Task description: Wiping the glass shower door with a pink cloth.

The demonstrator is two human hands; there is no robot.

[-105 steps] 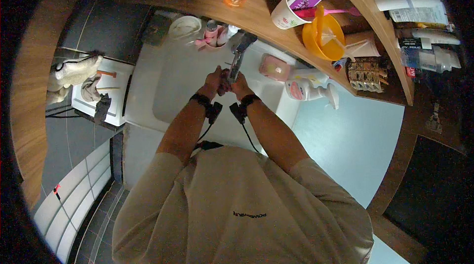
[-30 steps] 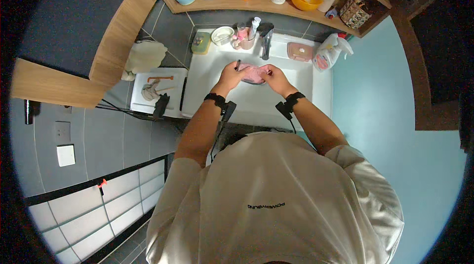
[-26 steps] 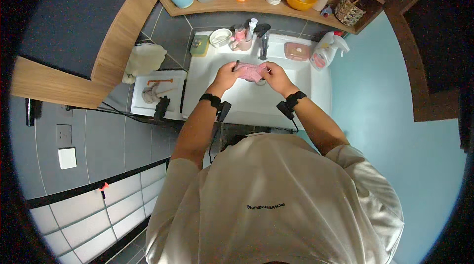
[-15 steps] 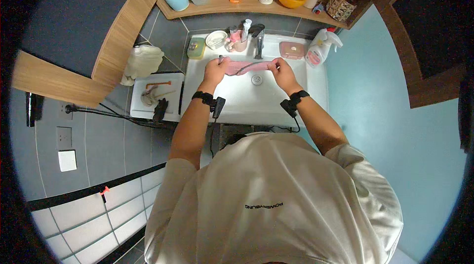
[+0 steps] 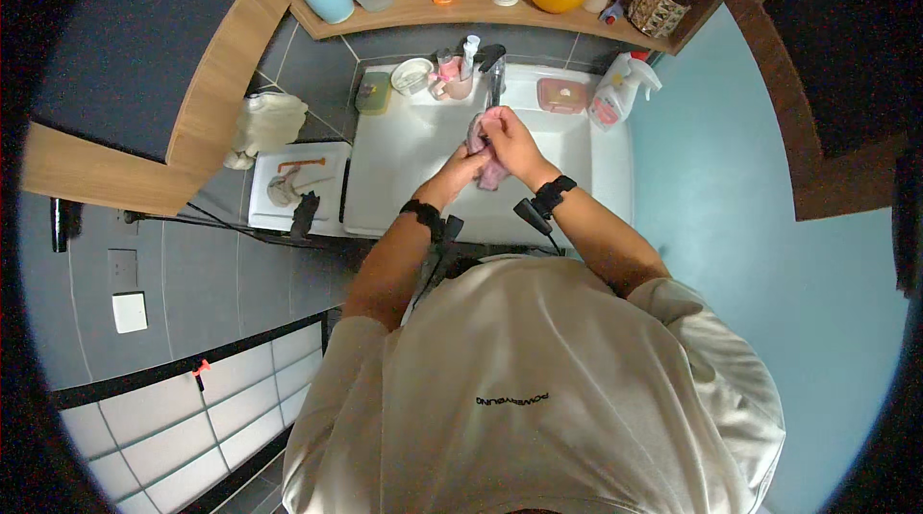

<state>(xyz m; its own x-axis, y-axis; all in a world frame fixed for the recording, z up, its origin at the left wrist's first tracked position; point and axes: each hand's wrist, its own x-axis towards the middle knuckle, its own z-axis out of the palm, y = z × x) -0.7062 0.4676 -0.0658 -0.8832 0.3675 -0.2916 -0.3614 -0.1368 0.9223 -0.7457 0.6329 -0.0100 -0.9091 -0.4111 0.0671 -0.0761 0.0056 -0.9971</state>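
Note:
A pink cloth with a grey edge is bunched between my hands, over the basin of the white sink. My left hand is closed on its lower left side. Higher up and to the right, my right hand pinches the top of the bundle. One end of the cloth hangs down below my fingers. Just beyond my hands stands the dark tap. My hands and the cloth hide the drain.
Along the sink's back rim are a green soap box, a white round dish, a pink cup, a pink lidded box and a spray bottle. Overhead, an open wooden cabinet holds cups and bottles. A white tray lies left.
The cloth was stretched sideways between my hands and is now gathered into a bundle. My hands have come together in front of the tap, and the view has shifted slightly.

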